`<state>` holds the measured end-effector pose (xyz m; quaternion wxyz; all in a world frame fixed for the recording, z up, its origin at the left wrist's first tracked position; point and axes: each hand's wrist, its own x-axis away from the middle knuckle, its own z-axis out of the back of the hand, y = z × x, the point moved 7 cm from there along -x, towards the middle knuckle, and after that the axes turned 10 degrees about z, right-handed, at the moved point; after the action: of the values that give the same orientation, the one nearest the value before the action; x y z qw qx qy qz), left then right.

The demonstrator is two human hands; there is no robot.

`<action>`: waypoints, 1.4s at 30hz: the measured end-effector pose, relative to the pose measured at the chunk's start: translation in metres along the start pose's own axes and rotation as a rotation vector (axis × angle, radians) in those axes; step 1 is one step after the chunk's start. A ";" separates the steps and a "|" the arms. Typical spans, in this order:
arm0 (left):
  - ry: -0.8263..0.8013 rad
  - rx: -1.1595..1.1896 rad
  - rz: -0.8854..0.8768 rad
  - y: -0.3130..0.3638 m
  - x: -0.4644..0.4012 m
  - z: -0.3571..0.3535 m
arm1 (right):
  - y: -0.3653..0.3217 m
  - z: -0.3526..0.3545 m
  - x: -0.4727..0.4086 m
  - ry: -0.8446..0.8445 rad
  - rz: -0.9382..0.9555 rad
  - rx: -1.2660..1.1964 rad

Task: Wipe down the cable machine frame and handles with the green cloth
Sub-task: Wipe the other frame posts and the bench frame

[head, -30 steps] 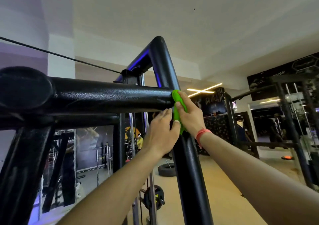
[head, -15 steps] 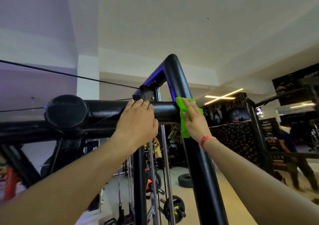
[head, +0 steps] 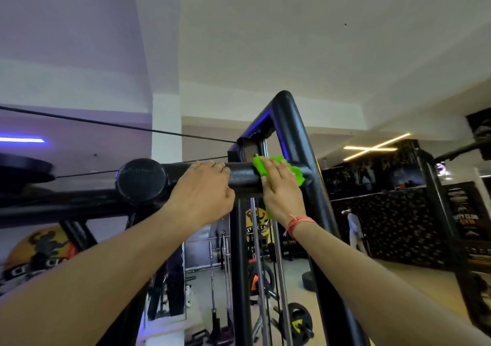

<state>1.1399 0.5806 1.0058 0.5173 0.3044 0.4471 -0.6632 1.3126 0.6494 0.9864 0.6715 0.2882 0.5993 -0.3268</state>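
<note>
Head view: the right hand (head: pixel 281 194) presses the green cloth (head: pixel 293 173) with near-straight fingers against the horizontal frame tube (head: pixel 241 177), beside its joint with the slanted upright (head: pixel 300 138). The left hand (head: pixel 204 189) curls over the tube, probably as a brace.

A: View count?
B: One. Head-worn, wide-angle; no second view to overlap.
A: Facing?
B: Forward and tilted upward; ceiling (head: pixel 292 26) fills the upper half.
A: Range?
B: Close. Black crossbar (head: pixel 239 177) at arm's reach, gym floor (head: pixel 414 276) well beyond.
</note>
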 end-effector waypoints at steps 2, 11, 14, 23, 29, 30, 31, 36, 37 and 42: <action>-0.020 -0.010 0.008 -0.010 0.004 0.003 | -0.017 -0.003 -0.002 -0.132 0.211 0.013; -0.085 -0.134 0.026 -0.054 0.023 0.012 | -0.070 -0.034 0.002 -0.145 0.234 -0.004; -0.100 -0.155 0.042 -0.070 0.030 0.014 | -0.067 -0.035 -0.003 -0.212 0.360 0.040; -0.038 -0.074 0.068 -0.107 0.053 0.022 | -0.129 -0.068 0.004 -0.208 0.499 0.098; 0.055 0.200 0.141 -0.142 0.070 0.029 | -0.141 -0.072 0.005 -0.031 0.154 -0.054; 0.062 0.246 0.155 -0.147 0.073 0.028 | -0.156 -0.079 0.004 -0.056 0.203 -0.078; 0.064 0.288 0.172 -0.151 0.076 0.025 | -0.168 -0.083 0.004 -0.089 0.264 -0.105; 0.091 0.501 0.211 -0.170 0.091 0.003 | -0.178 -0.080 -0.018 -0.095 0.329 -0.138; 0.113 0.561 0.212 -0.172 0.093 0.001 | -0.184 -0.079 -0.021 -0.075 0.309 -0.150; 0.292 1.026 0.295 -0.184 0.106 -0.010 | -0.217 -0.088 -0.002 -0.184 0.530 -0.078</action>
<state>0.9333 0.5578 0.9606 0.3229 0.6654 0.0864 -0.6675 1.0881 0.5835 0.9792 0.7956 0.3780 0.4518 -0.1414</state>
